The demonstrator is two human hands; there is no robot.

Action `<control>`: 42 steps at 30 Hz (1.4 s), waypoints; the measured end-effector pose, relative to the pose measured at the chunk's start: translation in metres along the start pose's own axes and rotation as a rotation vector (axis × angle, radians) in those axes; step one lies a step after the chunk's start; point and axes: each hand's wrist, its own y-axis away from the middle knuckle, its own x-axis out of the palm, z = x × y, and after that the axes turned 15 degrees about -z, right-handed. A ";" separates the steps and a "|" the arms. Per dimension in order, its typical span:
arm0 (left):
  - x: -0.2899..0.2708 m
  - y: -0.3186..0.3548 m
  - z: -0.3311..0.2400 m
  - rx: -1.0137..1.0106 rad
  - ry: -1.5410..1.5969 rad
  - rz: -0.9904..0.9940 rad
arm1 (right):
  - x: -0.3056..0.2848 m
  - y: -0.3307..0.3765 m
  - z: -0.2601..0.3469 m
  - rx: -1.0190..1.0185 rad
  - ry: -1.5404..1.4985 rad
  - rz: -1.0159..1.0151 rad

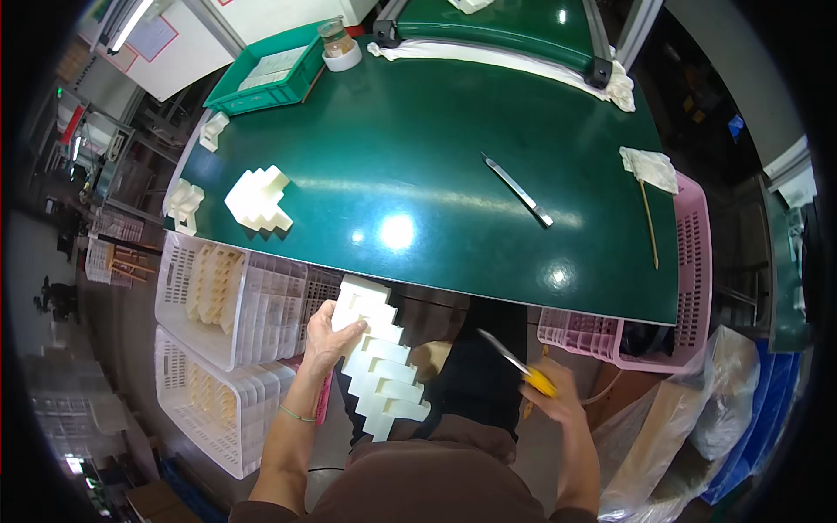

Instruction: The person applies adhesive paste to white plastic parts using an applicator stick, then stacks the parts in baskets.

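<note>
A dark green glossy worktop (pixel 418 166) carries a small stack of white stepped plastic parts (pixel 259 200) near its left end, with two more white moulded pieces (pixel 184 205) (pixel 212 130) at the left edge. A slim metal blade tool (pixel 518 190) lies towards the right, and a thin wooden stick (pixel 650 224) lies beside a crumpled white cloth (pixel 649 167). At the back stand a green plastic tray (pixel 266 78), a small jar (pixel 336 37) and a roll of white tape (pixel 343 59). White slotted crates (pixel 231 305) sit below on the left, a pink slotted crate (pixel 649 336) on the right.
</note>
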 end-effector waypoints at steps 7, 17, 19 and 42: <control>-0.001 0.000 0.004 -0.026 0.024 -0.001 | 0.005 -0.025 -0.027 0.118 0.139 0.671; -0.013 -0.001 0.033 -0.022 0.073 -0.108 | -0.036 0.089 -0.103 0.218 -0.547 -0.718; -0.017 0.000 0.032 0.046 -0.157 -0.190 | -0.025 0.088 -0.110 0.233 -0.226 -0.788; -0.079 0.033 0.073 -0.062 -0.023 -0.468 | 0.079 0.003 0.080 -0.013 -0.334 0.324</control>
